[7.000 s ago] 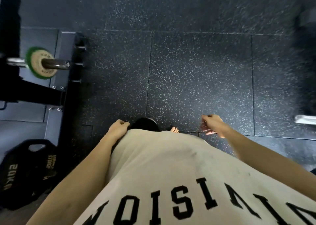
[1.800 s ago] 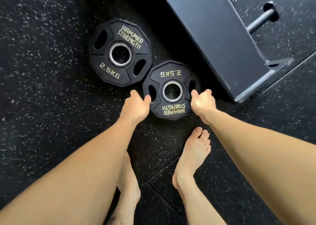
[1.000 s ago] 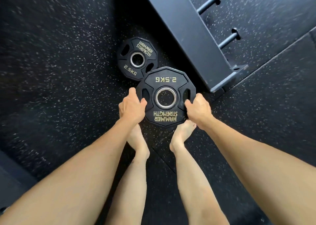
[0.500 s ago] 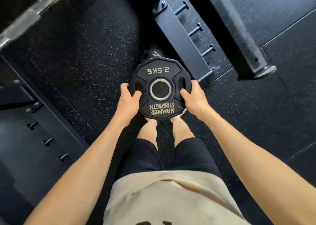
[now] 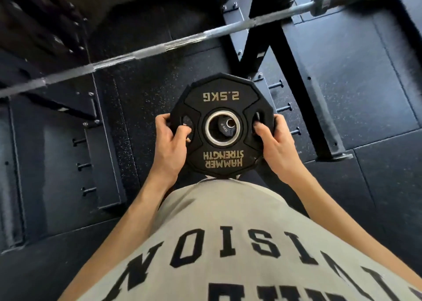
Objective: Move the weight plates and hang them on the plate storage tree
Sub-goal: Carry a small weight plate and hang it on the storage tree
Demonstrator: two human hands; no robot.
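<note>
A black 2.5 kg Hammer Strength plate (image 5: pixel 221 92) is held flat at waist height in front of my beige shirt. My left hand (image 5: pixel 170 142) grips its left edge, fingers through the left slot. My right hand (image 5: pixel 274 140) grips its right edge, with the thumb in the right slot. Through the plate's steel centre ring a second 2.5 kg plate (image 5: pixel 225 129) shows far below on the floor. No plate storage tree is plainly recognisable in this view.
A steel barbell (image 5: pixel 159 47) crosses the upper view from left to upper right. Black rack uprights (image 5: pixel 296 79) stand to the right, with small pegs (image 5: pixel 285 107) beside them. A dark platform with more pegs (image 5: pixel 84 166) lies to the left. Speckled rubber floor surrounds me.
I have stood up with the plate, lifting it from near the floor to waist height. The view has swung so the barbell and rack now fill the top.
</note>
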